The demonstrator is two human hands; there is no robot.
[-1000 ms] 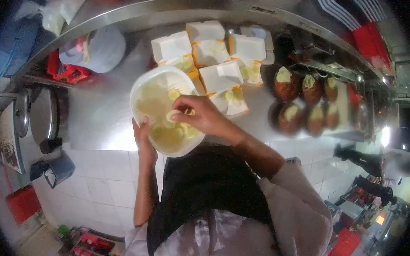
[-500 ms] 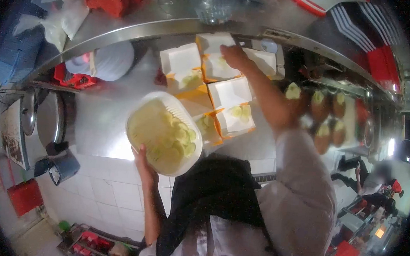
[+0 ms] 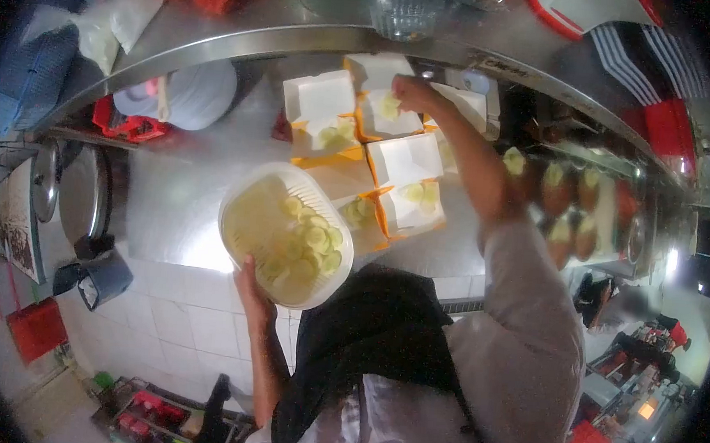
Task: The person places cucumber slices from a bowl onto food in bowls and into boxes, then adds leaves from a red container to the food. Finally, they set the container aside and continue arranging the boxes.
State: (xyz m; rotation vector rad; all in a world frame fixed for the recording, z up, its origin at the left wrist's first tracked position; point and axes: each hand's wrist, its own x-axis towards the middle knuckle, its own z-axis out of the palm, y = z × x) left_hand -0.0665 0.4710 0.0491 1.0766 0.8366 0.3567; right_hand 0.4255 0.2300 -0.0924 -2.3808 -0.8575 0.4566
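Note:
My left hand [image 3: 253, 291] grips the near left rim of a white oval tub [image 3: 245, 206], its fingers under the tub. Pale green cucumber slices [image 3: 317, 239] lie toward the tub's right side. My right hand [image 3: 416, 96] is over an open white and orange box [image 3: 375, 68] at the back, its fingers pinched beside pale slices [image 3: 389, 106]. Whether it still holds a slice is too small to tell. Other open boxes [image 3: 403, 161] stand around it, several with slices inside.
A steel shelf edge [image 3: 244, 42] curves above the boxes. White plates [image 3: 199, 95] and a red basket [image 3: 123, 125] are at left. Brown cups [image 3: 553, 190] with pale tops stand at right. Another person [image 3: 592, 300] is in the far right background.
My right hand has shifted slightly, and slices now show under its fingers in the back box. The whole view has moved a little. My left hand keeps the tub.

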